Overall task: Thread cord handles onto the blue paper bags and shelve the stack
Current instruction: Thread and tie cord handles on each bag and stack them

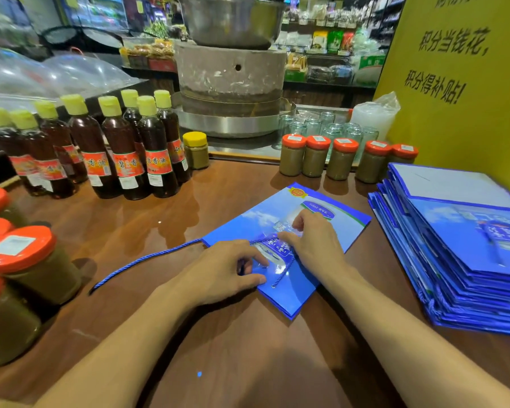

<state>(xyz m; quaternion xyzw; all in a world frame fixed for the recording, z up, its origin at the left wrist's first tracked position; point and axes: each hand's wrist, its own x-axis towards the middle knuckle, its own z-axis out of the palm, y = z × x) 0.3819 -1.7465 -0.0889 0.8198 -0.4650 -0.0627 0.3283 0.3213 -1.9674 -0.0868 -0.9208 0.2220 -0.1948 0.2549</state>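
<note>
a blue paper bag (248,223) lies flat on the wooden table (233,348), near centre, left of the stack of bags (454,260). a blue cord (147,257) trails left off it. the right hand (312,242) pinches the cord over the bag. the left hand (224,269) rests on the bag with bent fingers, and its grip cannot be told.

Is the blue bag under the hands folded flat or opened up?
Folded flat. The blue bag lies thin on the table under the left hand and right hand, blue cord across it.
</note>
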